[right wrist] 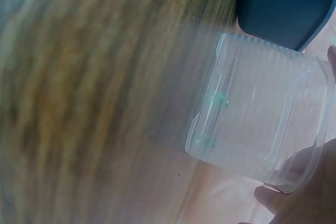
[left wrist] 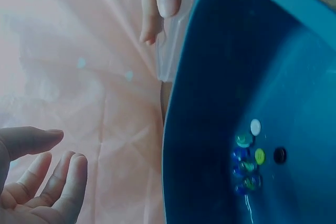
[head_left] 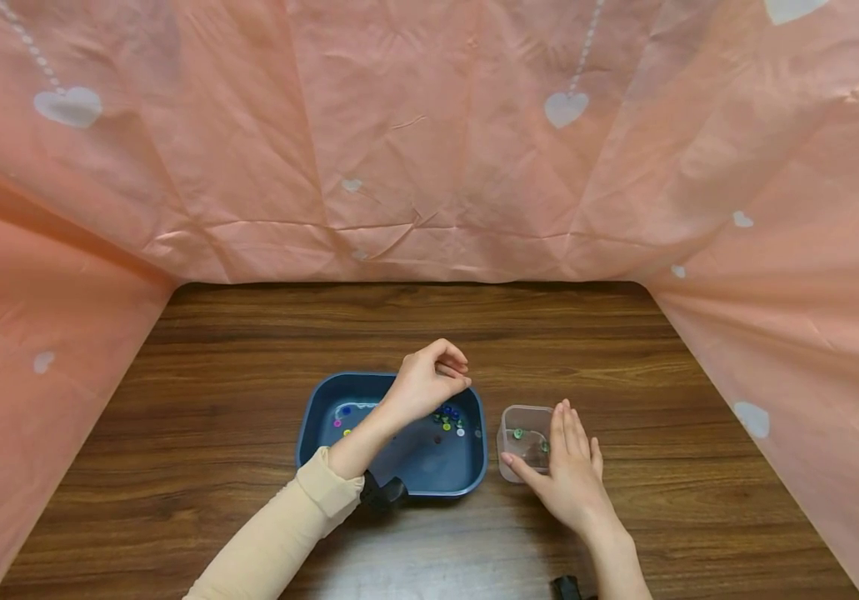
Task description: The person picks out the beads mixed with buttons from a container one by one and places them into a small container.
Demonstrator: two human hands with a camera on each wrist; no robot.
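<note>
My left hand [head_left: 423,383] is above the far right part of a blue basin [head_left: 432,483], fingers bent. In the left wrist view, the thumb of that hand [left wrist: 44,177] stands apart from the fingers with nothing between them. Inside the basin lie blue and green glass marbles [left wrist: 245,169], a white button [left wrist: 255,127], a yellow button [left wrist: 260,156] and a dark button [left wrist: 280,155]. My right hand [head_left: 570,475] holds a clear plastic container [head_left: 525,408], thumb at its near left, fingers along its right side. Green marbles [head_left: 518,433] are at the container's bottom.
More small pieces, among them a pink one [head_left: 337,422], lie in the left part of the basin. Both vessels stand on a brown wooden table [head_left: 249,333]. A pink cloth with white hearts [head_left: 429,125] hangs behind and at both sides.
</note>
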